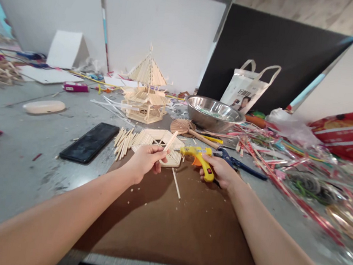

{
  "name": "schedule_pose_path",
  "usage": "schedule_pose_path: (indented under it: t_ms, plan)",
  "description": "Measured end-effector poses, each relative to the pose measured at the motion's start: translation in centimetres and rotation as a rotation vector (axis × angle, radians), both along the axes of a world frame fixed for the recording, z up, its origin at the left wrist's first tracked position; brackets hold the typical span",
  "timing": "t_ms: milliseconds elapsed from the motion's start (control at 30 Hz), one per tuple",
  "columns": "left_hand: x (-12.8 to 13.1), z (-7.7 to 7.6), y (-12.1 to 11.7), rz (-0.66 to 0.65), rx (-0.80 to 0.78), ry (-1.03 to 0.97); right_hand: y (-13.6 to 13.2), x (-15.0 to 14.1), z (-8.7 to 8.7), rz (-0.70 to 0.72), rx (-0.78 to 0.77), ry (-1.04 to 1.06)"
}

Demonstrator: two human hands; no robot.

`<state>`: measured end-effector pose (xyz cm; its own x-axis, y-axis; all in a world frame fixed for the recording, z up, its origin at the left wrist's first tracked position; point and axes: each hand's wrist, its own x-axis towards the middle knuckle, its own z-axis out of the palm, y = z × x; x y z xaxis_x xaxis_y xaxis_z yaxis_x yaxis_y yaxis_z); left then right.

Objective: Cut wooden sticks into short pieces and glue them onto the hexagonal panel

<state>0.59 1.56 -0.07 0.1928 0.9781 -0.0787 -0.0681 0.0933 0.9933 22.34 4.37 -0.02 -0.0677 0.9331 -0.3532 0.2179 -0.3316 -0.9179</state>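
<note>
My left hand (148,162) pinches a pale wooden stick (171,141), held tilted up above a flat, many-sided panel of sticks (173,161). In my right hand (218,170) is a yellow glue gun (203,159) with an orange trigger, its nozzle pointing left toward the stick. Left of the panel lies a pile of loose sticks (124,142). A single stick (176,184) rests on the brown board (165,229) below my hands. Behind the panel stands a pavilion model (147,89) built of sticks, with a pointed roof.
A black phone (89,143) and a white oval object (44,107) lie at left. A steel bowl (214,113), a fan-shaped piece (182,126), blue-handled pliers (245,166) and a white bag (247,89) are behind and right. Tangled coloured strips (275,161) cover the right side.
</note>
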Motion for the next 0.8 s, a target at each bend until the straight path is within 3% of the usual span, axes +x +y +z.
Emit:
schedule_pose_path:
  t_ms: [100, 300, 600, 800]
  plan:
    - [0.03, 0.01, 0.03, 0.0, 0.0, 0.003, 0.28, 0.18, -0.12, -0.018, 0.111, -0.293]
    - [0.18, -0.03, 0.08, 0.0, 0.009, 0.021, 0.15, 0.18, 0.2, -0.002, 0.328, -1.107]
    - [0.15, -0.06, -0.05, 0.003, 0.0, 0.03, -0.36, 0.03, 0.03, 0.155, 0.353, -1.247]
    - [0.1, 0.09, -0.12, 0.0, 0.0, 0.036, -0.55, -0.01, 0.15, 0.136, 0.34, -1.353]
